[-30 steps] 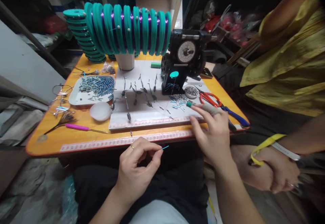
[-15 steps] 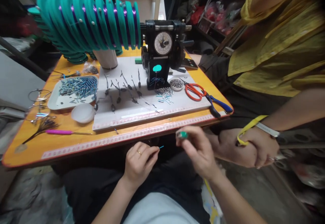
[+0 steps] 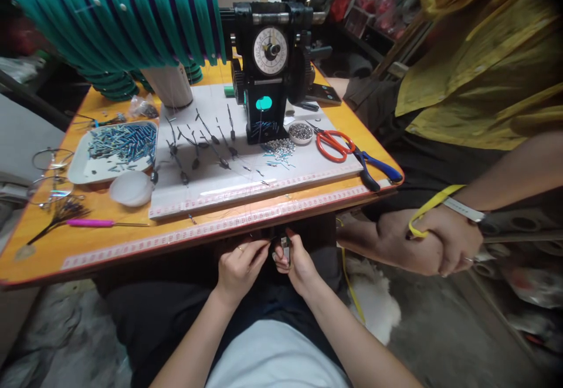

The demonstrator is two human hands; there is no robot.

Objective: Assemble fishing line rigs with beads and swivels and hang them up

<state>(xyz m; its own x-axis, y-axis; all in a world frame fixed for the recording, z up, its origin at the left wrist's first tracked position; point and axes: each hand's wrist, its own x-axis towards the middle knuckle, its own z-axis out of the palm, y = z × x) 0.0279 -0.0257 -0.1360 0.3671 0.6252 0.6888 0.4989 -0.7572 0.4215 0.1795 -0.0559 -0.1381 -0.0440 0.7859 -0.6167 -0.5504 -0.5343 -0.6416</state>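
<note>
Both my hands meet over my lap, just below the front edge of the orange table [image 3: 109, 247]. My left hand [image 3: 240, 262], a ring on one finger, is closed in a pinch on something too small to make out. Facing it and almost touching, my right hand [image 3: 294, 259] is closed round a small metallic piece I cannot name. On the table above them lies a white board [image 3: 246, 186] with several wired hooks and a pile of small metal beads [image 3: 279, 146].
A black winding machine with a dial [image 3: 269, 71] stands behind the board, teal spools [image 3: 114, 19] to its left. A tray of blue tubes [image 3: 116, 145], a white lid [image 3: 129, 187], red scissors [image 3: 334, 143] and blue-handled pliers [image 3: 378, 171] lie around. A person in yellow sits at the right, hands clasped [image 3: 440, 241].
My right hand drew back from the board to my lap and met the left hand. The view tilted down and closer to the table.
</note>
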